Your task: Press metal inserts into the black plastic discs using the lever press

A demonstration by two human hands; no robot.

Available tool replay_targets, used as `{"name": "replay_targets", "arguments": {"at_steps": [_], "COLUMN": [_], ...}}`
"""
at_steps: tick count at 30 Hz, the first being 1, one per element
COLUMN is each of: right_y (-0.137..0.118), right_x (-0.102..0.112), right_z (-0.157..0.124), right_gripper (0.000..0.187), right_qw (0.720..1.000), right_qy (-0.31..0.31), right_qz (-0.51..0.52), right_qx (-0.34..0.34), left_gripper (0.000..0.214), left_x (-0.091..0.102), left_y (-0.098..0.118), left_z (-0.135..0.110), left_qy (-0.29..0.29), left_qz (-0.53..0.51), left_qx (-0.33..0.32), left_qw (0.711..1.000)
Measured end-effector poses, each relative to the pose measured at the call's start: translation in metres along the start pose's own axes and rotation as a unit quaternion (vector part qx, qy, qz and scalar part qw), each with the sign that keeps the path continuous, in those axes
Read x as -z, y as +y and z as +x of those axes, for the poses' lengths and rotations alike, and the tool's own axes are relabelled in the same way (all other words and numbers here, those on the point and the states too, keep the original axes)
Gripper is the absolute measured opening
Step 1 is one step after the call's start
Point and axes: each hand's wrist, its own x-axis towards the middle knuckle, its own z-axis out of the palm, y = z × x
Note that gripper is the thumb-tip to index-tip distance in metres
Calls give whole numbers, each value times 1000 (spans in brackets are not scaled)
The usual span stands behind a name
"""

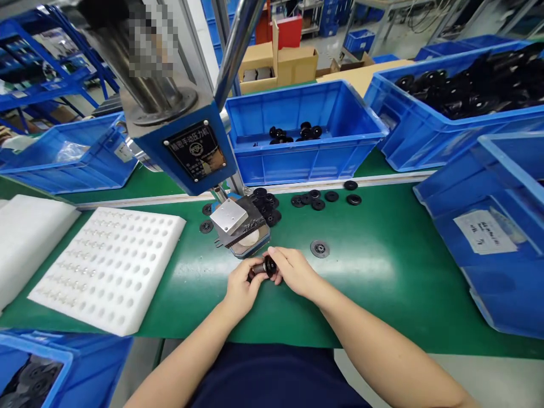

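Two bare hands meet in front of a blue hand press, where we hold a dark spool-shaped part over the near side of the green surface. Our left hand closes its grip around the barrel; our right hand pinches the flanged end. Whether the part touches the surface, we cannot tell. For clean handling, we would judge it best to steady the barrel with the left, let the right alone turn or push the flange, and keep both in line.

Just beyond our fingers, the press base and a toothed black plate crowd the left approach. A lone disc lies near our right hand, easily brushed by a sleeveless forearm. Farther back, more discs lie before a blue bin; a white foam tray fills the left.
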Motion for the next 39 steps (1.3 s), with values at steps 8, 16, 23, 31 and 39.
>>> {"name": "replay_targets", "arguments": {"at_steps": [8, 16, 23, 31, 39], "right_y": [-4, -1, 5, 1, -12], "right_x": [-1, -1, 1, 15, 30], "right_z": [-1, -3, -1, -2, 4], "right_gripper": [37, 30, 26, 30, 33], "right_qw": [999, 997, 991, 973, 977], "right_qy": [19, 29, 50, 7, -9], "right_qz": [46, 54, -90, -175, -176], "right_qx": [18, 45, 89, 150, 118], "left_gripper": [18, 20, 20, 24, 20], "left_x": [-1, -1, -3, -4, -19], "left_y": [-1, -2, -10, -11, -13], "left_z": [2, 2, 0, 2, 7], "left_qy": [-15, -13, -26, -37, 24], "left_qz": [-100, -94, -64, -26, -28], "left_qx": [31, 78, 66, 17, -4], "left_qw": [994, 992, 995, 999, 999]}}
